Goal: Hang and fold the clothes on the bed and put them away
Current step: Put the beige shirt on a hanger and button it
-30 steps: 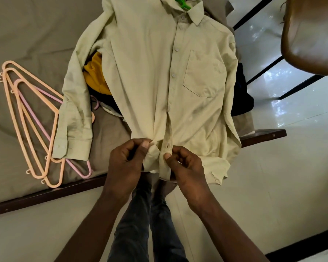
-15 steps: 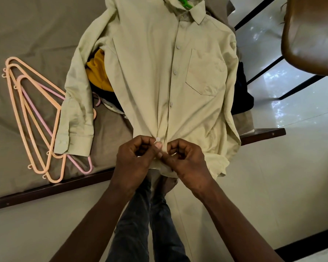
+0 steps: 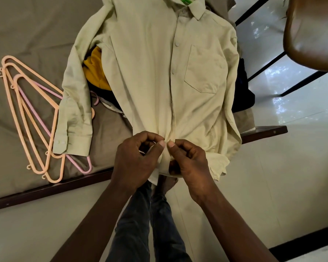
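A pale green long-sleeved shirt (image 3: 150, 72) lies spread on the bed's corner, its hem hanging over the edge, with a green hanger (image 3: 186, 0) showing at the collar. My left hand (image 3: 136, 159) and my right hand (image 3: 189, 163) both pinch the front placket near the hem, thumbs almost touching. The left sleeve lies flat over the loose hangers. A yellow garment (image 3: 96, 69) and dark clothes (image 3: 243, 87) lie partly hidden under the shirt.
Several orange and pink hangers (image 3: 29, 118) lie on the grey bed sheet (image 3: 27, 31) at the left. The dark wooden bed frame (image 3: 45, 190) runs along the near edge. A brown chair (image 3: 314, 31) stands at the upper right on the white tiled floor (image 3: 282, 186).
My two hands have come closer together at the bottom of the placket, thumbs now nearly meeting. The shirt has stayed in place on the bed.
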{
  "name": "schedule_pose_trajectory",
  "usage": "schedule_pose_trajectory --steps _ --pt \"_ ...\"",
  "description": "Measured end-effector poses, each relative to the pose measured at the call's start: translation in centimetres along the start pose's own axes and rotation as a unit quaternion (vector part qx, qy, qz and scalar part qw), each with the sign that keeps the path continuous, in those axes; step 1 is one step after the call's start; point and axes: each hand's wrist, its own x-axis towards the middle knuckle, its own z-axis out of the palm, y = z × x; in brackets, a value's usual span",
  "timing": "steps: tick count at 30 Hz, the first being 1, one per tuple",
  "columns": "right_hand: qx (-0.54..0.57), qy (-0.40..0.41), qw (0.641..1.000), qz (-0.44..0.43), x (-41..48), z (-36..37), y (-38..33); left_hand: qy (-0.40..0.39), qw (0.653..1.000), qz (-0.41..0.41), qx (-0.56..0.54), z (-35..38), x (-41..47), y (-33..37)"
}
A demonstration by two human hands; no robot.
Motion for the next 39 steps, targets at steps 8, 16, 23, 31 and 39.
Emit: schedule_pose_trajectory --steps 8,16,23,31,39 --pt "-0.071 0.051 0.992 -0.087 0.5 -0.1 0.4 0.007 0.999 -0.031 0.001 0.7 0.6 -0.1" --pt "-0.012 0.056 0.996 -0.062 0.5 -0.2 0.3 0.021 0.997 -0.075 -0.018 2.2 0.4 0.5" --pt "0.030 0.071 0.995 -0.060 0.1 -0.6 0.6 0.079 0.995 -0.031 0.057 2.8 -0.1 0.4" --pt "0.144 0.032 0.989 0.005 0.2 -1.4 0.3 -0.003 0.991 -0.121 -0.057 2.3 0.7 1.5" --pt "0.152 -0.009 0.988 0.037 0.9 -1.7 0.1 -0.052 0.956 -0.215 -0.194 2.0 1.3 2.0"
